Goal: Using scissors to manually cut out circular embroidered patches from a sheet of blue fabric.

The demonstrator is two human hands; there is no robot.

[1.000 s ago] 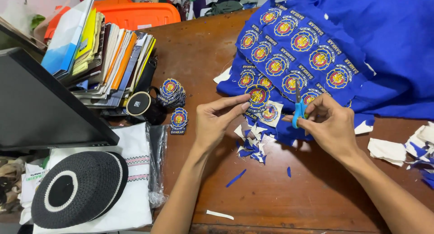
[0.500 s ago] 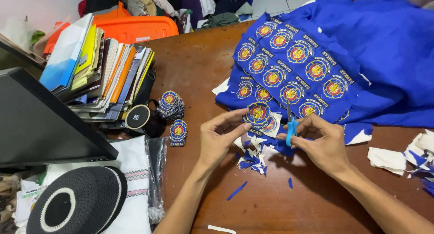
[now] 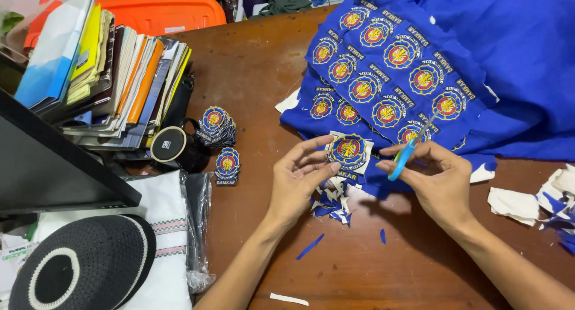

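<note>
Pinching a round patch, left hand; right hand closed on scissors, scraps beneath.

I work at a cluttered home sewing table: embroidered blue cloth far right, stacked books far left.

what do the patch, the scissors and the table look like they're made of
Patch: seemingly embroidered thread on blue cloth with pale backing, going by the stitched sheen and white edge. Scissors: shiny metal blades, light blue handles that look plastic. Table: likely varnished wood, reddish brown with faint grain and a dull gloss.
</note>
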